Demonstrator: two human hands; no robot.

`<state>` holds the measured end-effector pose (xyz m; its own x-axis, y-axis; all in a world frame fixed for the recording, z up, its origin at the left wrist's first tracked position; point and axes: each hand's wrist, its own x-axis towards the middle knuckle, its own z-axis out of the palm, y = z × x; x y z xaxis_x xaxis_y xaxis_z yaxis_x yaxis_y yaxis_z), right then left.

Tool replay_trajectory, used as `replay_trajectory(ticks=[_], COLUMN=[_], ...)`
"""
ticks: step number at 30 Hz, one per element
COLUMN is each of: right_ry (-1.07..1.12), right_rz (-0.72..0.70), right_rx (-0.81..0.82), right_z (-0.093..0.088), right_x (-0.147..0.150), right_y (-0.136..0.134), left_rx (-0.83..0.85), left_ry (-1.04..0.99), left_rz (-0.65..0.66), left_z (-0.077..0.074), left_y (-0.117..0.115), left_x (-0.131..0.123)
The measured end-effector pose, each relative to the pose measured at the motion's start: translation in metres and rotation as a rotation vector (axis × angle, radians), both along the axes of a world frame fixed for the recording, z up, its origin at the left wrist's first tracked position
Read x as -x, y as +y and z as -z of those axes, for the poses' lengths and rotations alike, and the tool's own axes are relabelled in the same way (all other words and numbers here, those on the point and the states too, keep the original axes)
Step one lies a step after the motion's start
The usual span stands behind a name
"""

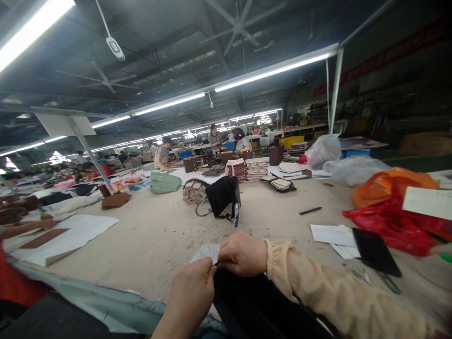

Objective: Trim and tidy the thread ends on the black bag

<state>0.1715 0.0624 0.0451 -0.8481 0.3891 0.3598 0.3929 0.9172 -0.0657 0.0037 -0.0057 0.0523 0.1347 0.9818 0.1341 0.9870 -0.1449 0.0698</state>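
Near the front edge of the table, my left hand (192, 289) is closed on the corner of a black piece of material (254, 306). Beside it my right hand (242, 254) pinches the same black piece, its fingertips close to those of the left. The rest of the piece hangs down toward me, partly hidden under my right sleeve. A pale, translucent sheet (205, 253) shows just behind both hands. Farther back on the table stands a black bag (223, 197) with its handles to the side.
Stacked pieces (256, 169) and a green bundle (165, 182) lie farther back. To the right are a black pen (310, 210), papers, a phone (377, 251) and a red plastic bag (391, 226). At the left, another person's hand (44, 223) is over a white sheet (83, 233).
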Motion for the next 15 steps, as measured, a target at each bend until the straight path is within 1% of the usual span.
replay_trajectory(ticks=[4,10,15], right_ry=[0.0,0.013,0.012], right_rz=[0.026,0.011,0.013], right_rx=[0.005,0.021,0.03], right_z=[0.0014,0.0012,0.0004], right_x=[0.0015,0.0005,-0.0002], right_y=[-0.0001,-0.0015,-0.0024], left_rx=[0.016,0.025,0.008], left_ry=[0.005,0.012,-0.003], left_rz=[-0.013,-0.035,-0.018], left_z=[0.0015,0.0005,0.0033], left_y=[-0.0004,-0.003,-0.0036], left_x=[0.0014,-0.0005,0.0004])
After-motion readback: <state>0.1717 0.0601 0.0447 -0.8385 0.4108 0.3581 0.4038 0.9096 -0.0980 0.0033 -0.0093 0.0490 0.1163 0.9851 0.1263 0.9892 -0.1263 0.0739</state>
